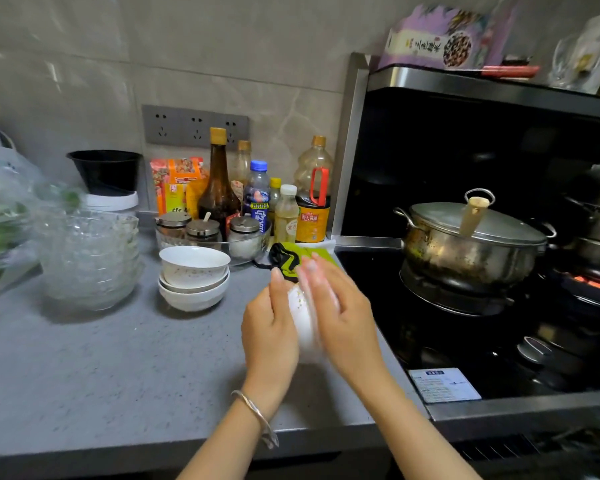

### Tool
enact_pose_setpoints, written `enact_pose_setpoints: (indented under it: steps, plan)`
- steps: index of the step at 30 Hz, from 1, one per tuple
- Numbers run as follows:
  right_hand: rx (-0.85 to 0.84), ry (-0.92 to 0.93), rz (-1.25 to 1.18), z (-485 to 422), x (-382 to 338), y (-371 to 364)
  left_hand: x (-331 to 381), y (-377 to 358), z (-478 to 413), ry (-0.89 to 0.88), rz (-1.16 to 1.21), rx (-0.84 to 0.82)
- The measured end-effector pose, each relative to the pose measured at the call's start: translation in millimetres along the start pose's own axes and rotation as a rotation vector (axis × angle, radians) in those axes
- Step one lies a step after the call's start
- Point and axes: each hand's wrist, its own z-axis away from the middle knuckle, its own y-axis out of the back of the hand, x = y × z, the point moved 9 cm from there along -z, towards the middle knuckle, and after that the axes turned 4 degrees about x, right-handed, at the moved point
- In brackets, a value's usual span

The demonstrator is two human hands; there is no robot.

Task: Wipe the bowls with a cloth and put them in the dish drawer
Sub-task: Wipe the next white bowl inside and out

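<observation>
I hold a small white bowl point(303, 318) on edge over the grey counter point(118, 358), between both hands. My left hand point(269, 332) grips its left side, thumb pointing up. My right hand point(340, 313) lies against the bowl's right side with straight fingers, blurred by motion. A green cloth with black trim point(293, 258) sits just beyond my fingertips beside the stove; I cannot tell whether my fingers touch it. Three more white bowls point(194, 277) stand stacked to the left. No drawer is in view.
A stack of clear glass bowls point(90, 258) stands further left beside bagged greens point(0, 223). Sauce bottles and seasoning jars point(243, 202) line the wall. To the right, a steel pot point(471, 251) sits on the black stove, and a burner glows at the far right.
</observation>
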Motion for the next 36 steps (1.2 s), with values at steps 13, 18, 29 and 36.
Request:
enact_pose_setpoints:
  steps: [13, 18, 29, 36]
  plan:
    - [-0.107, -0.207, -0.289, 4, -9, -11, 11, 25, 4, 0.023, 0.049, 0.074]
    - [-0.084, 0.253, 0.256, 20, -43, -23, 25, 27, 0, -0.088, -0.039, 0.051]
    - [-0.183, -0.359, -0.331, 2, -16, -12, 16, 28, -6, 0.164, 0.196, -0.166]
    - [-0.108, -0.430, -0.258, 2, -6, 0, 13, 25, -5, 0.199, 0.172, -0.281]
